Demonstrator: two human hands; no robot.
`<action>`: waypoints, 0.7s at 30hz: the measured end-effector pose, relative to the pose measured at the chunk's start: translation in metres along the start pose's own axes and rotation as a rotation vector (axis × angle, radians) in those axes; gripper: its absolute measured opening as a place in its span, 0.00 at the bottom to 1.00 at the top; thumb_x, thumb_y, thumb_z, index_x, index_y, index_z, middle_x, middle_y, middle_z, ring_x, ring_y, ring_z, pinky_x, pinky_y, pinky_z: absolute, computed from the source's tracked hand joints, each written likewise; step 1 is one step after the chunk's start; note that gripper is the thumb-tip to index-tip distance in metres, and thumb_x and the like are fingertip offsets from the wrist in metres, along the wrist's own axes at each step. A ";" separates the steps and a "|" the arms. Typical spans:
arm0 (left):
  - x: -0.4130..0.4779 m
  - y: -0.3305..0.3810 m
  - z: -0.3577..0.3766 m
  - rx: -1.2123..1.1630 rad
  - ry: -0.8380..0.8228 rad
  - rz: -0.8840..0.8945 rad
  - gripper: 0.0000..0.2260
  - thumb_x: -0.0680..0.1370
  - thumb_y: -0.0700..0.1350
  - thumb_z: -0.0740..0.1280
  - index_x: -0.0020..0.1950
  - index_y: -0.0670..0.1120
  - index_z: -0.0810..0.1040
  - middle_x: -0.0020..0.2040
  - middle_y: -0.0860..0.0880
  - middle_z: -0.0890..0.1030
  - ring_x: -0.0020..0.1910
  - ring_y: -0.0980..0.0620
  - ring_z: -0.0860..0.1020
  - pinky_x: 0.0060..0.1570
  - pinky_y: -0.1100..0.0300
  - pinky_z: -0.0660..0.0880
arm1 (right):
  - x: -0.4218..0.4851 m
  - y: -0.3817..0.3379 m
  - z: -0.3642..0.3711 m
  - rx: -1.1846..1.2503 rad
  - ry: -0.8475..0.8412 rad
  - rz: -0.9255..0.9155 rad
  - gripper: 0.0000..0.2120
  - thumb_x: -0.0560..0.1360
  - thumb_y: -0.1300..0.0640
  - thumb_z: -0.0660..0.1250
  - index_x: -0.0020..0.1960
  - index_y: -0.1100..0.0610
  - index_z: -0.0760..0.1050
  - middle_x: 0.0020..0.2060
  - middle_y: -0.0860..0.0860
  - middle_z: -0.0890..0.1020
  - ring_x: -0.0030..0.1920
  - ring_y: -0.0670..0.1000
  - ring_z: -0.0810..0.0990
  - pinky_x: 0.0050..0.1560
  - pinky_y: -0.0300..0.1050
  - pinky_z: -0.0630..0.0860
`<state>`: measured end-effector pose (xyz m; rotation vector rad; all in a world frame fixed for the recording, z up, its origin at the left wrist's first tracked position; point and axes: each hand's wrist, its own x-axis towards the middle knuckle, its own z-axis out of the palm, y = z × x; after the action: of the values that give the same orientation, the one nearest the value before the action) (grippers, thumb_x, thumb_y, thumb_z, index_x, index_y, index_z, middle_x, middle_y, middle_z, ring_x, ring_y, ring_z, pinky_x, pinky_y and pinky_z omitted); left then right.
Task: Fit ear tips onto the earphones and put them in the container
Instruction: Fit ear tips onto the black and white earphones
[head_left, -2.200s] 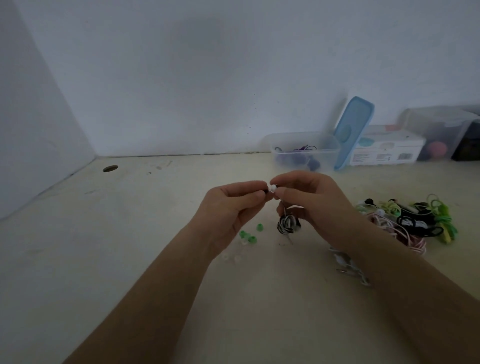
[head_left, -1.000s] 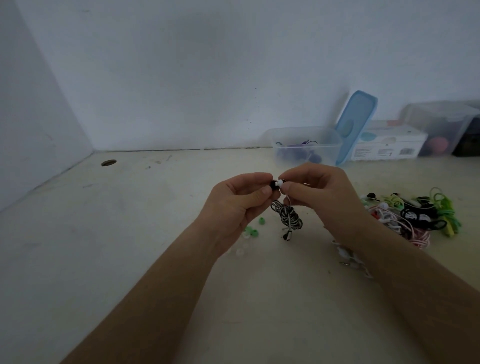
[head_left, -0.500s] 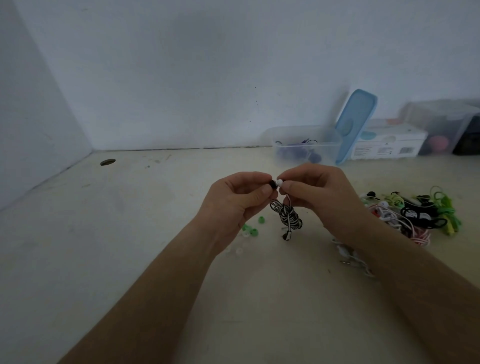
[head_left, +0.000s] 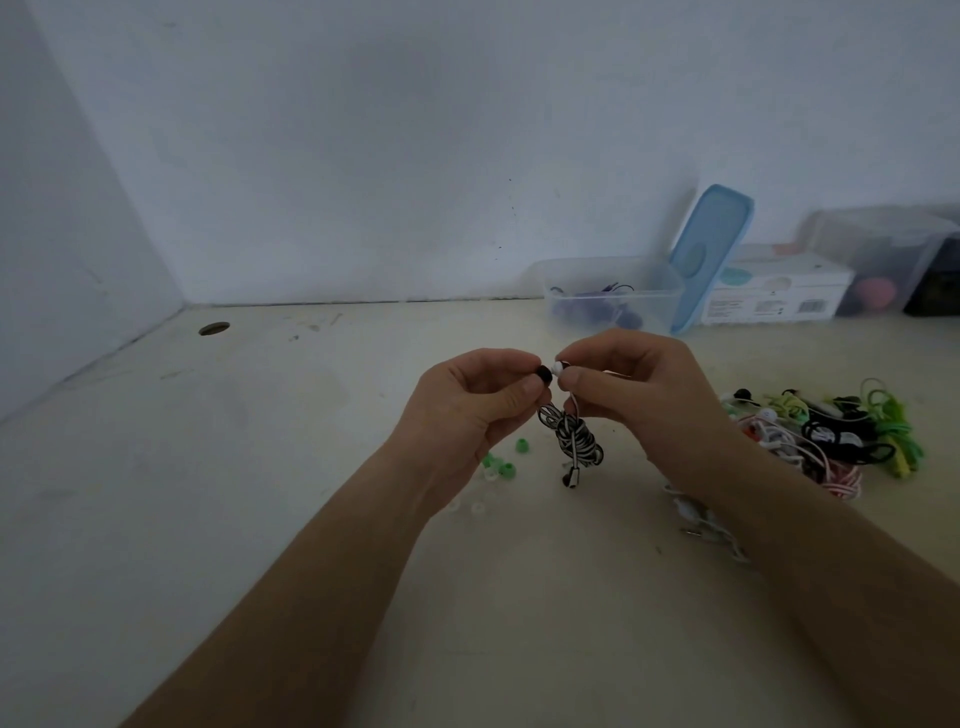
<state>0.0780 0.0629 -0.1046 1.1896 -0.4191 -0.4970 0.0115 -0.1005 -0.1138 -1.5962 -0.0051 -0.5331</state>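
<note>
From my head camera, both my hands are raised above the table (head_left: 260, 519), fingertips nearly meeting; my left hand (head_left: 467, 410) has its thumb and forefinger curled in a pinch on a small black piece (head_left: 544, 373), the other fingers folded loosely beneath; my right hand (head_left: 639, 395) pinches a small white piece (head_left: 558, 367) the same way. The two pieces sit end to end, touching or nearly so; which is the earbud and which the ear tip I cannot tell. From between my hands hangs the striped cable bundle (head_left: 571, 441), black and white, knotted up, with its plug (head_left: 571, 475) hanging low, close to the table.

Below my left hand lie loose green ear tips (head_left: 506, 470) and, nearer my wrist, a few clear ear tips (head_left: 478, 506). A white earphone (head_left: 696, 514) lies partly under my right forearm. Off to the right sits a tangled pile of earphones (head_left: 831, 431), green, black, white and pink.

At the back by the wall stands the clear container (head_left: 670, 306), open, with purple earphones inside; its blue lid (head_left: 709, 254) leans against it; beside that is a white box (head_left: 774, 296); well apart from my hands.
</note>
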 end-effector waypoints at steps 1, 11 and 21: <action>0.000 0.000 0.000 0.001 -0.002 0.000 0.08 0.74 0.29 0.67 0.47 0.39 0.81 0.40 0.45 0.85 0.38 0.51 0.84 0.41 0.65 0.79 | 0.000 0.000 0.000 -0.001 0.001 -0.001 0.05 0.73 0.68 0.71 0.46 0.59 0.83 0.37 0.54 0.84 0.36 0.52 0.83 0.44 0.45 0.81; 0.001 -0.002 -0.004 0.000 -0.034 -0.018 0.09 0.73 0.29 0.67 0.48 0.39 0.82 0.42 0.43 0.85 0.40 0.50 0.84 0.43 0.63 0.81 | 0.000 0.002 -0.004 -0.073 -0.084 -0.045 0.06 0.73 0.69 0.71 0.48 0.63 0.83 0.39 0.59 0.86 0.39 0.52 0.84 0.44 0.42 0.81; 0.001 -0.001 -0.007 0.004 -0.015 -0.069 0.09 0.73 0.28 0.67 0.48 0.38 0.82 0.41 0.42 0.86 0.38 0.50 0.85 0.41 0.64 0.80 | 0.000 0.003 -0.006 -0.076 -0.160 -0.079 0.07 0.73 0.68 0.71 0.50 0.64 0.83 0.41 0.59 0.86 0.41 0.52 0.84 0.45 0.40 0.79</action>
<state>0.0820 0.0672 -0.1081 1.2073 -0.3933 -0.5653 0.0103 -0.1062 -0.1166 -1.7146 -0.1710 -0.4696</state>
